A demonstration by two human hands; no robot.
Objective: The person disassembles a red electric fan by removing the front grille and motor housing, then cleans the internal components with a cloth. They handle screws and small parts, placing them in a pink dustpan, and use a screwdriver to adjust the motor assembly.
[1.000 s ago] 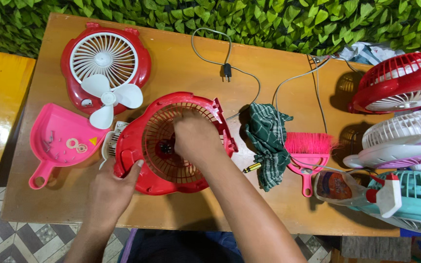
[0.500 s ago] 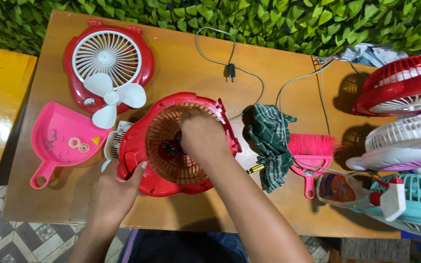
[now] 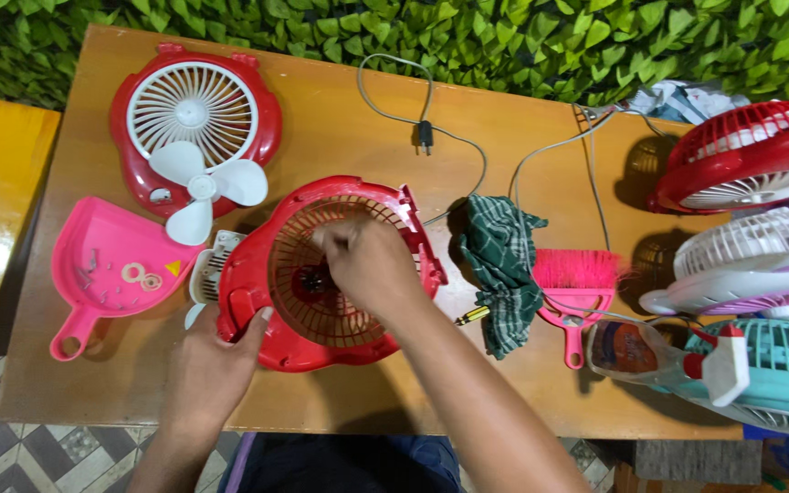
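- The wooden table (image 3: 340, 119) fills the view, and everything here is placed from the red fan housing (image 3: 257, 274) lying near its front edge, grille side up.
- To the right of that housing, at the table's far end, three more fans are stacked: a red fan (image 3: 741, 155) at the back, a white fan (image 3: 751, 260) in the middle, a teal fan (image 3: 778, 374) at the front.
- Behind and to the left of the housing lies a red front cover (image 3: 195, 119) with a white grille, flat on the table.
- Left of the housing sits a pink dustpan (image 3: 107, 274), a few small rings and screws lying in it.
- Right hand (image 3: 372, 269) is down on the housing's brown grille, fingers bunched tight at the centre; what they pinch I cannot tell.
- Left hand (image 3: 216, 356) grips the housing's front left rim, thumb hooked over the edge, fingers wrapped under.
- Just right of the housing, a green checked cloth (image 3: 501, 265) lies crumpled, touching a pink brush (image 3: 577, 283) beyond it.
- A white fan blade (image 3: 201, 187) rests just behind the housing, overlapping the red front cover.
- A spray bottle (image 3: 650, 351) lies beyond the brush, against the teal fan.
- A grey cord and plug (image 3: 424, 137) trail behind the housing.
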